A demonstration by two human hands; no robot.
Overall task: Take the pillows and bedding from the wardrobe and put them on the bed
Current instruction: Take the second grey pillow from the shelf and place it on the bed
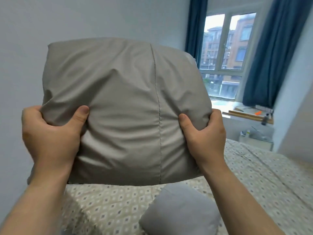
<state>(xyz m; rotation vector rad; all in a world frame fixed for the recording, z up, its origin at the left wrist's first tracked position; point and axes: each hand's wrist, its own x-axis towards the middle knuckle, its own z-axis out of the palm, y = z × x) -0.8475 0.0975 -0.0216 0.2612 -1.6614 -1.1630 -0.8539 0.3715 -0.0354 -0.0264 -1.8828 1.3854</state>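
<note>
Pillow [122, 102] gripped between left hand [50, 133] and right hand [203, 133], above bed [254, 175].

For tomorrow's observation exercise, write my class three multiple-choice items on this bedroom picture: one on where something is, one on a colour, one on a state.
1. Where does the small grey cushion lie?
A. On the patterned bed sheet, below the held pillow
B. On the windowsill
C. On the floor by the curtain

2. What colour are the curtains?
A. Red
B. Dark blue
C. White

3. How is the large pillow held?
A. Lying flat, untouched
B. Pinched by one hand only
C. Gripped by both hands and held upright above the bed

Answers:
1. A: the grey cushion rests on the bed, beneath the pillow.
2. B: the curtains beside the window are dark blue.
3. C: the left hand and the right hand each clasp a lower side of the pillow, thumbs pressed into its front.
</note>
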